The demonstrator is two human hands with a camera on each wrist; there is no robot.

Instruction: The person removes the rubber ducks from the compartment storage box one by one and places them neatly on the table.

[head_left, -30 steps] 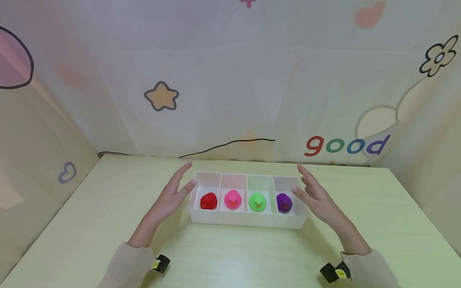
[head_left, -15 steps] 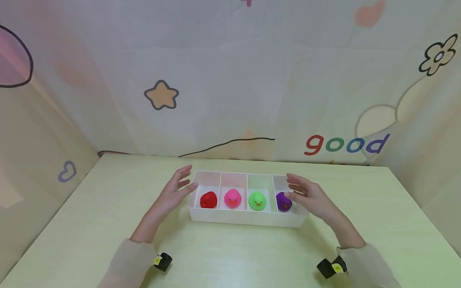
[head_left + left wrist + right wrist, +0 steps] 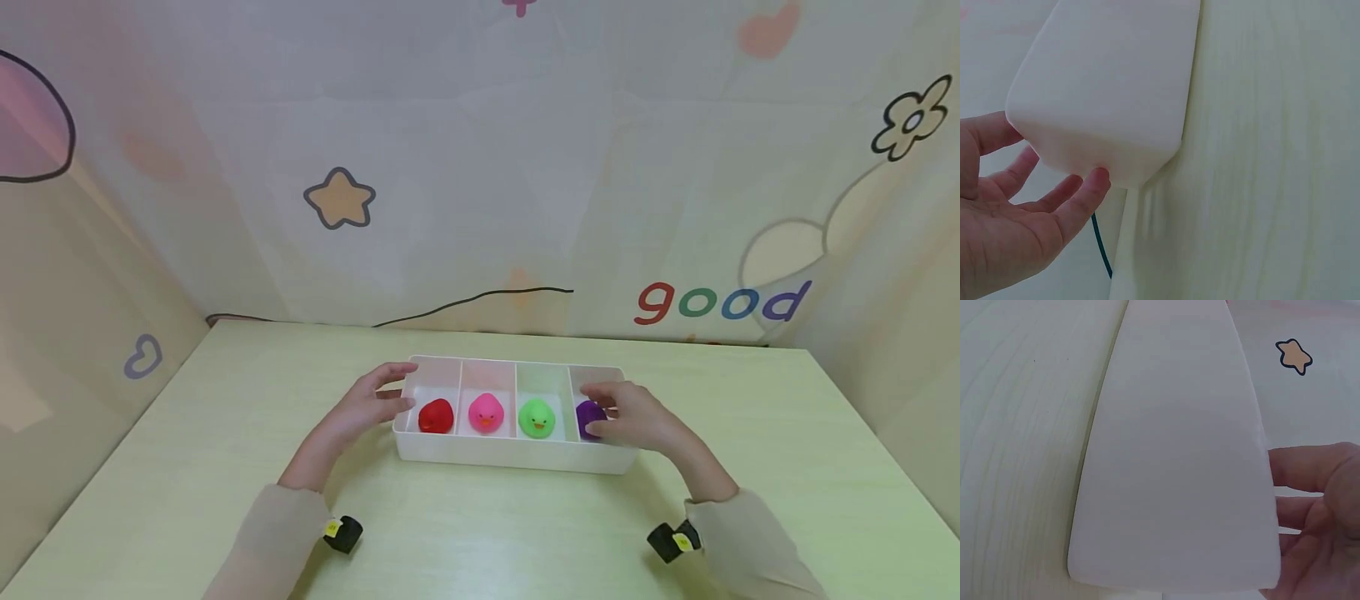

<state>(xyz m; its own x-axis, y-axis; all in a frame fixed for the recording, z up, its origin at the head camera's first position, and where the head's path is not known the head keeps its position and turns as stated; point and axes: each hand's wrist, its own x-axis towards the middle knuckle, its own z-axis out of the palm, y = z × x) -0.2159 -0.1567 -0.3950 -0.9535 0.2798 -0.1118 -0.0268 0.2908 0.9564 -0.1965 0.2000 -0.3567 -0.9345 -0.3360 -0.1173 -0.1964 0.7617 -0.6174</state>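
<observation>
A white tray (image 3: 510, 455) divided into several compartments sits on the table. From left to right it holds a red rounded toy (image 3: 436, 416), a pink toy duck (image 3: 486, 414), a green toy duck (image 3: 537, 419) and a purple toy duck (image 3: 588, 417). My left hand (image 3: 365, 405) is at the tray's left end, fingers slightly bent; in the left wrist view its fingertips (image 3: 1100, 177) lie against the end wall. My right hand (image 3: 636, 414) reaches over the right end, index finger behind the purple duck and thumb in front, partly covering it. In the right wrist view the tray wall hides those fingertips.
The pale wooden table (image 3: 480, 533) meets a printed cloth backdrop (image 3: 480, 192) at its far edge, with more cloth at both sides. A black wrist device (image 3: 343, 534) shows by the left sleeve, and another black device (image 3: 673, 541) by the right.
My right hand has moved leftward and down from beside the tray to the purple duck. The left hand has lowered slightly and come closer to the tray's left end. The toys have stayed put.
</observation>
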